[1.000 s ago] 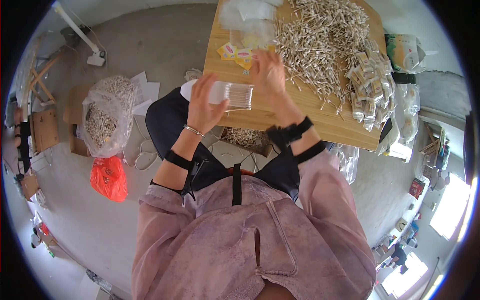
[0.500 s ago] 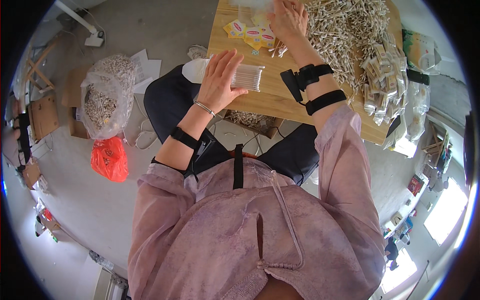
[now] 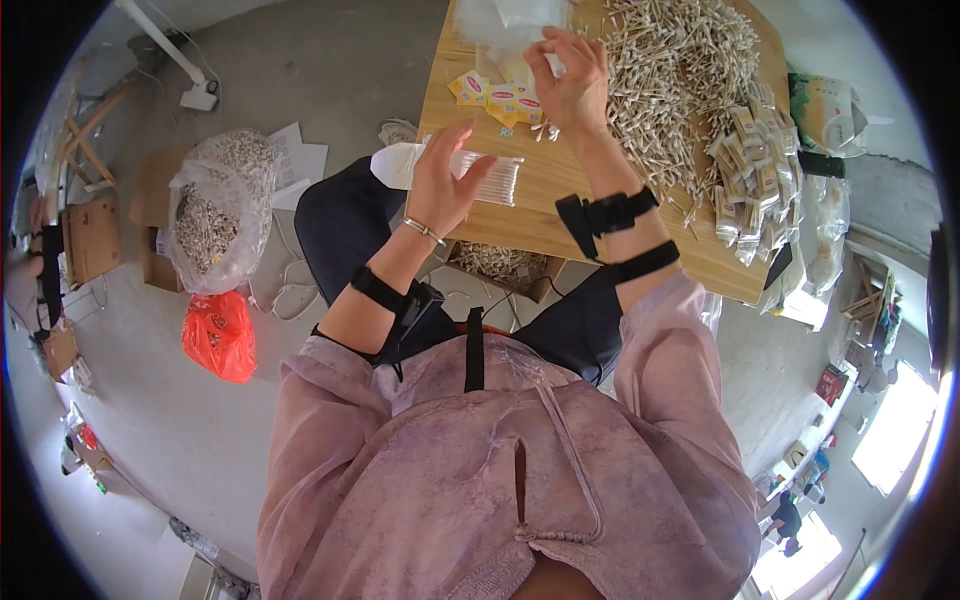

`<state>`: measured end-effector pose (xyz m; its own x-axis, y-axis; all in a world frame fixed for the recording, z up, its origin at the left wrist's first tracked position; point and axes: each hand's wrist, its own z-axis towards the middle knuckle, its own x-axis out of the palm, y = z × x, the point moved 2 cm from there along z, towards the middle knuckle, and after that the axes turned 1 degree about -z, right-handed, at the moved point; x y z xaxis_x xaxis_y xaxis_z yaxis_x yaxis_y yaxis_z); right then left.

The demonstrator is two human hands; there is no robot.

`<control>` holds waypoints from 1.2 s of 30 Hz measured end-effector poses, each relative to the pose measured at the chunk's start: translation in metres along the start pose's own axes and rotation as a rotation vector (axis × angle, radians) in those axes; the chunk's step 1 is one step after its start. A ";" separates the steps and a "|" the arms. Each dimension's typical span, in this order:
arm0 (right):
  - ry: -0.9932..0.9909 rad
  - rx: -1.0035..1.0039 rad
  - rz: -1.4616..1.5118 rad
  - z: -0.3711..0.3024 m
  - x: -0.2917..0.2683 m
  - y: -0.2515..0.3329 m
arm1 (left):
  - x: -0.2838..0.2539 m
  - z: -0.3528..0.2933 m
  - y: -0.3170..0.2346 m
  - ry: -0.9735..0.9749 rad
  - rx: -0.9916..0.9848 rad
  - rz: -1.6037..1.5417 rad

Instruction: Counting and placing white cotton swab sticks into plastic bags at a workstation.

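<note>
The right hand [image 3: 578,95] is now raised past the yellow cards [image 3: 498,100], over which it is seen a second ago, and is brought beside the clear bags [image 3: 488,22] at the top of the frame. Its thumb and forefinger are bent toward each other (whether a thin film is pinched cannot be told). The row of swabs [image 3: 502,183] is kept at the near edge of the surface [image 3: 560,215], left of centre, under the left hand [image 3: 438,188], whose thumb and fingers are spread; any grip underneath is hidden. One hand is thus left for steadying, the other freed for the bags. Loose swabs [image 3: 680,90] are heaped close to the right hand and crowd its side; filled packets [image 3: 755,185] are piled at upper right.
</note>
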<state>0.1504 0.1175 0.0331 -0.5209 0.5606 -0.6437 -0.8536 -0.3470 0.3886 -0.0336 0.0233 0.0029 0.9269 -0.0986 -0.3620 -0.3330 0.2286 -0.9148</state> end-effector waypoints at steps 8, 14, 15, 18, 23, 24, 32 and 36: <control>0.351 0.364 0.576 -0.018 -0.019 0.073 | -0.006 0.014 -0.007 -0.192 -0.263 -0.508; 0.729 0.941 1.121 -0.028 -0.017 0.076 | -0.037 -0.001 -0.006 -0.296 -0.212 -0.906; 0.822 0.936 1.085 -0.026 -0.023 0.085 | -0.041 -0.004 -0.005 -0.309 -0.208 -0.905; 0.848 0.963 1.150 -0.035 -0.015 0.091 | -0.050 -0.011 0.000 -0.404 -0.262 -0.898; 0.891 0.919 1.165 -0.036 -0.008 0.097 | -0.061 -0.014 0.004 -0.430 -0.256 -0.784; 0.892 0.927 1.129 -0.035 -0.008 0.100 | -0.062 -0.014 0.006 -0.437 -0.257 -0.785; 0.754 0.841 0.998 -0.029 0.001 0.100 | -0.054 -0.015 -0.015 -0.495 -0.313 -0.656; 0.694 0.878 0.972 -0.032 0.008 0.099 | -0.044 -0.020 -0.022 -0.583 -0.262 -0.691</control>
<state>0.0617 0.0631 0.0452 -0.9853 -0.1701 0.0157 -0.0419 0.3297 0.9432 -0.0704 0.0027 0.0352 0.8502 0.3860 0.3581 0.3609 0.0681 -0.9301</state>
